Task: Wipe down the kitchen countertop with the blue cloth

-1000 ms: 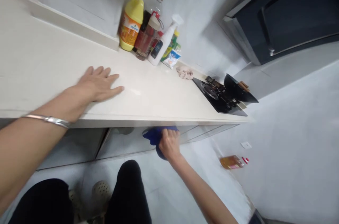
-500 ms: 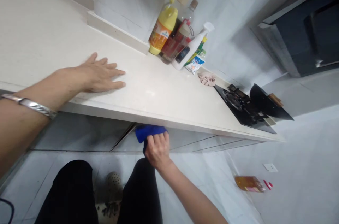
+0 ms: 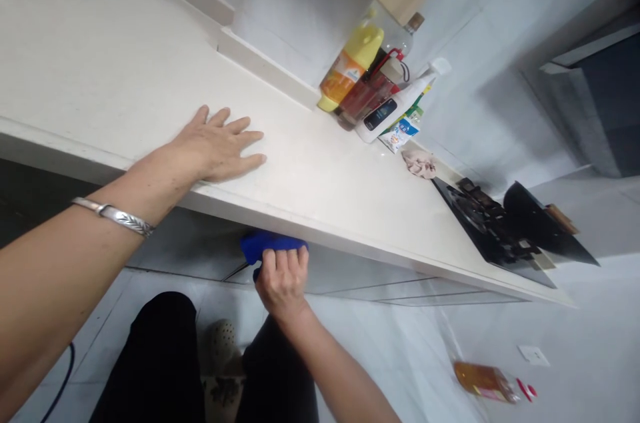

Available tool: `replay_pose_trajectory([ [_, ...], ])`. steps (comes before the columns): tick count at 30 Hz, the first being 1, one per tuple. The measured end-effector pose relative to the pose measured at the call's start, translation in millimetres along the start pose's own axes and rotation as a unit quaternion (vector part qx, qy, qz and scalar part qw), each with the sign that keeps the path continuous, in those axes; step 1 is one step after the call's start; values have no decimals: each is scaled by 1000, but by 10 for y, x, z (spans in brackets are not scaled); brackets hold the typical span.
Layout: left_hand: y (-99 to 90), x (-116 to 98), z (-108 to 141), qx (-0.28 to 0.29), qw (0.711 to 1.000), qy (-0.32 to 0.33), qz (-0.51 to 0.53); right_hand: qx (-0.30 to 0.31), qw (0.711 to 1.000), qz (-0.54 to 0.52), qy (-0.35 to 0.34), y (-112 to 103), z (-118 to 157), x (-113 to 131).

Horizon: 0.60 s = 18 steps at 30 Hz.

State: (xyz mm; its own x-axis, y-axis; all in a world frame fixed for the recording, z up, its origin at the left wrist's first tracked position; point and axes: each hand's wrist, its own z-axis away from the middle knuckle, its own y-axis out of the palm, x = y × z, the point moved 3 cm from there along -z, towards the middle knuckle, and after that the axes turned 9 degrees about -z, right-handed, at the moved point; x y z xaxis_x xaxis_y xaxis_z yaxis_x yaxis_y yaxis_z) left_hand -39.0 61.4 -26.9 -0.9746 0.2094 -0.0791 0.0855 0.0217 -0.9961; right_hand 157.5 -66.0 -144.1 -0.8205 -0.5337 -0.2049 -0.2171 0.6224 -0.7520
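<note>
My left hand (image 3: 223, 146) lies flat on the white countertop (image 3: 320, 169) with its fingers spread, near the front edge. Below that edge, my right hand (image 3: 284, 279) grips a blue cloth (image 3: 270, 246), its fingers wrapped over the fabric. The cloth is against the grey cabinet front (image 3: 350, 269), just under the counter's lip. Part of it is hidden behind my fingers.
Along the wall stand a yellow bottle (image 3: 353, 66), a white spray bottle (image 3: 395, 106) and a small packet (image 3: 401, 134). A crumpled rag (image 3: 419, 163) lies beside the gas stove (image 3: 480, 223), which holds a black wok (image 3: 540, 223). An oil bottle (image 3: 485, 381) is on the floor.
My right hand and the blue cloth have shifted left along the cabinet front. The whole view has swung left, so the counter items appear farther right. My left hand stays flat on the counter.
</note>
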Motion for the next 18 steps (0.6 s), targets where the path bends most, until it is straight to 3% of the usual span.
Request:
replay_pose_trajectory([
  [10,7,-4,-1,-12,1000,-3,10,31,995,-58,-79,252,-307,440],
  [18,-25,-26,38,8,1000,-3,-19,-26,986,-90,-136,317,-732,1007],
])
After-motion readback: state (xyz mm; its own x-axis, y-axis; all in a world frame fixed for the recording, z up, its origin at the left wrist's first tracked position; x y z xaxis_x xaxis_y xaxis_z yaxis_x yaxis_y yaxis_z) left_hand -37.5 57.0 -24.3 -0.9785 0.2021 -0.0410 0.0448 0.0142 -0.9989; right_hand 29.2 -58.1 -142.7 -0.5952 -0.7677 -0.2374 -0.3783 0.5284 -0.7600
